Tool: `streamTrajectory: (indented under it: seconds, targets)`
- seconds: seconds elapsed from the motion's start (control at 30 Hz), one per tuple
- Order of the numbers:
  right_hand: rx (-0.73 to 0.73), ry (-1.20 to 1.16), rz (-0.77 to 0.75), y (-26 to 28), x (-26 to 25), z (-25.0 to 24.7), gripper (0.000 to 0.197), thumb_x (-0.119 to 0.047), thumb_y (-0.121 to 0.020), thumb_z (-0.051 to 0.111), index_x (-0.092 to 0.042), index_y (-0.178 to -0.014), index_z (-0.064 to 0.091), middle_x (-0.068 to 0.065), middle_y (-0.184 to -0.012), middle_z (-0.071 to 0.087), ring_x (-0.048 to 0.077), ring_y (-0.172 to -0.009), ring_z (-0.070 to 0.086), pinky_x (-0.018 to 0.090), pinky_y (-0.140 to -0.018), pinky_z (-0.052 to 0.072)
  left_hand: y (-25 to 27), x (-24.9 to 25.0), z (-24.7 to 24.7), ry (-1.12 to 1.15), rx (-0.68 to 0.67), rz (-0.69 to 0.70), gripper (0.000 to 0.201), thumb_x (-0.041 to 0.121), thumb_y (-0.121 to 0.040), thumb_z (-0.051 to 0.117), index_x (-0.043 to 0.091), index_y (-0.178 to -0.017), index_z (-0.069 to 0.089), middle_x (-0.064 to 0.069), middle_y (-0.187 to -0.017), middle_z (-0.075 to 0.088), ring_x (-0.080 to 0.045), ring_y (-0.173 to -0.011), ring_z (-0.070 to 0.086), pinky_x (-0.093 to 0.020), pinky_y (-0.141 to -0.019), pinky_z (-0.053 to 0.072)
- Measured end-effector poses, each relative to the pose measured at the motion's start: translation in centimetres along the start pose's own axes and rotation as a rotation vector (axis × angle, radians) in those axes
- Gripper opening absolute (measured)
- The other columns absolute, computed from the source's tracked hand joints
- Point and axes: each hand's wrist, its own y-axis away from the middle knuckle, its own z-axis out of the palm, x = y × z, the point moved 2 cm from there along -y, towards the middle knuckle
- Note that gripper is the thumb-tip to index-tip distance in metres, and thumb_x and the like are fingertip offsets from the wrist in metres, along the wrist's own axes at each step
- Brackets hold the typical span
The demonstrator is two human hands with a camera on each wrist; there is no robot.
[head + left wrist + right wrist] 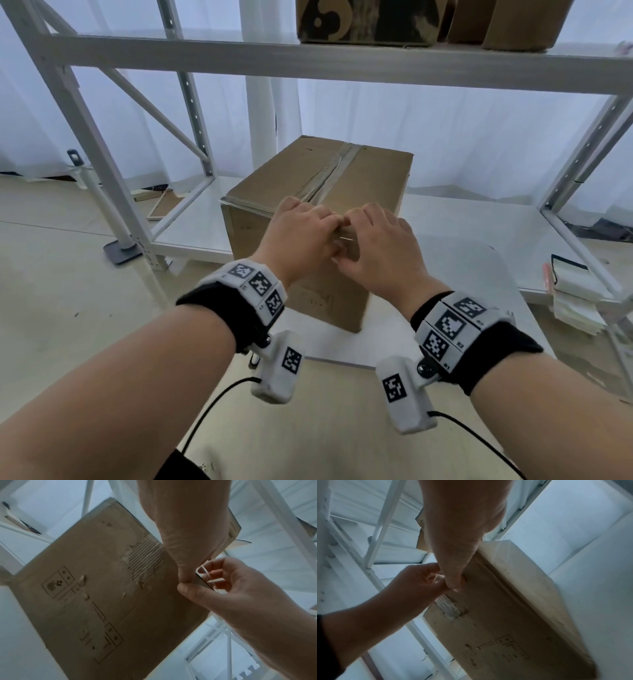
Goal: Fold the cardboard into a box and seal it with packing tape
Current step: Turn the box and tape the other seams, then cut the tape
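White steel shelving [342, 61] against pale curtains; cartons stand on its upper shelf [376, 20], at 12 o'clock. On the lower shelf board, at centre, a closed brown cardboard box [308, 178] stands upright, one corner turned toward the viewer. A strip of clear packing tape [337, 168] runs along the top seam, from the far edge at 12 o'clock to the near edge. Printed handling symbols [56, 584] mark the side panel that the left wrist view shows. Both hands meet at the box's near top edge. The left hand [298, 233], at 9 o'clock of the meeting point, has its fingers curled, thumb and forefinger pinching a loose piece of clear tape. The right hand [380, 246], at 3 o'clock, pinches the same piece [205, 577] between curled fingers and thumb; the two thumbs touch. A stack of papers [575, 301] lies at 3 o'clock on the shelf board.
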Motion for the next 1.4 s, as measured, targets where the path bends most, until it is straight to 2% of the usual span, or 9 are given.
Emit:
streamTrajectory:
  seconds: [0.1, 0.3, 0.5, 0.7, 0.83, 0.97, 1.17, 1.27, 1.4]
  targets:
    - [0.032, -0.03, 0.078, 1.1, 2.4, -0.2, 0.045, -0.041, -0.079, 0.066, -0.016, -0.114, 0.05, 0.005, -0.111, 0.051, 0.025, -0.097, 0.052, 0.038, -0.083, 0.041, -1.2, 1.4, 0.4, -0.023, -0.029, -0.052, 0.04, 0.05, -0.09, 0.045, 0.027, -0.12, 0.06, 0.007, -0.117, 0.063, -0.017, -0.106, 0.058, -0.033, -0.095, 0.027]
    - [0.06, -0.054, 0.231, 3.1, 6.0, -0.6, 0.038, -0.034, -0.083, 0.067, -0.011, -0.108, 0.051, 0.009, -0.107, 0.052, 0.026, -0.094, 0.051, 0.039, -0.082, 0.046, -2.6, 3.8, 0.7, -0.068, -0.025, -0.068, 0.044, 0.055, -0.092, 0.042, 0.023, -0.116, 0.061, 0.004, -0.112, 0.061, -0.017, -0.104, 0.055, -0.035, -0.095, 0.029]
    - [0.172, 0.038, 0.193, 3.7, 7.1, -0.9, 0.022, -0.017, -0.079, 0.069, -0.006, -0.094, 0.058, 0.013, -0.096, 0.057, 0.031, -0.083, 0.056, 0.041, -0.07, 0.05, -3.2, 4.8, 0.5, -0.13, -0.056, -0.08, 0.046, 0.055, -0.093, 0.041, 0.02, -0.116, 0.059, 0.002, -0.114, 0.061, -0.02, -0.105, 0.055, -0.037, -0.097, 0.03]
    - [0.094, 0.166, 0.211, 5.0, 8.4, -1.8, 0.016, -0.02, -0.08, 0.067, -0.008, -0.087, 0.061, 0.01, -0.094, 0.06, 0.029, -0.084, 0.057, 0.038, -0.072, 0.047, -2.8, 4.6, 0.6, -0.116, -0.039, -0.047, 0.044, 0.053, -0.095, 0.039, 0.021, -0.121, 0.056, 0.002, -0.116, 0.061, -0.019, -0.107, 0.055, -0.036, -0.097, 0.029]
    - [0.03, 0.172, 0.203, 4.8, 7.3, -2.0, 0.039, -0.029, -0.072, 0.067, -0.011, -0.105, 0.055, 0.011, -0.109, 0.055, 0.03, -0.097, 0.053, 0.042, -0.081, 0.046, -2.0, 3.4, 0.6, -0.082, -0.031, 0.006, 0.04, 0.042, -0.097, 0.042, 0.023, -0.131, 0.049, 0.004, -0.128, 0.057, -0.017, -0.115, 0.054, -0.035, -0.102, 0.025]
    - [0.021, 0.14, 0.062, 2.8, 3.4, -1.9, 0.053, -0.033, -0.071, 0.069, -0.01, -0.117, 0.053, 0.014, -0.12, 0.052, 0.033, -0.109, 0.051, 0.045, -0.094, 0.041, 0.0, 0.5, 0.0, -0.049, -0.025, -0.027, 0.042, 0.033, -0.096, 0.048, 0.023, -0.137, 0.045, 0.003, -0.137, 0.052, -0.019, -0.121, 0.052, -0.038, -0.106, 0.024]
    - [-0.037, 0.068, -0.031, -0.9, -2.3, -0.3, 0.05, -0.033, -0.09, 0.059, -0.015, -0.134, 0.046, 0.005, -0.134, 0.05, 0.023, -0.127, 0.044, 0.039, -0.114, 0.022, 3.9, -6.1, -1.0, 0.065, -0.028, -0.344, 0.042, 0.028, -0.092, 0.055, 0.022, -0.133, 0.049, -0.001, -0.137, 0.051, -0.024, -0.128, 0.044, -0.042, -0.111, 0.019]
    - [-0.033, 0.075, -0.029, -2.2, -3.1, 0.1, 0.036, -0.028, -0.096, 0.05, -0.017, -0.13, 0.052, 0.003, -0.128, 0.057, 0.022, -0.119, 0.051, 0.038, -0.11, 0.026, 5.5, -8.8, -0.6, 0.258, -0.027, -0.45, 0.04, 0.018, -0.09, 0.058, 0.02, -0.129, 0.052, -0.007, -0.129, 0.055, -0.026, -0.117, 0.053, -0.045, -0.106, 0.035]
    - [0.029, 0.036, -0.037, -2.7, -2.2, -0.2, 0.018, -0.021, -0.094, 0.051, -0.017, -0.105, 0.065, 0.001, -0.103, 0.066, 0.02, -0.094, 0.059, 0.036, -0.094, 0.036, 6.1, -9.3, 0.1, 0.462, 0.013, -0.447, 0.03, 0.01, -0.088, 0.061, 0.016, -0.116, 0.057, -0.005, -0.105, 0.058, -0.016, -0.085, 0.06, -0.033, -0.084, 0.05]
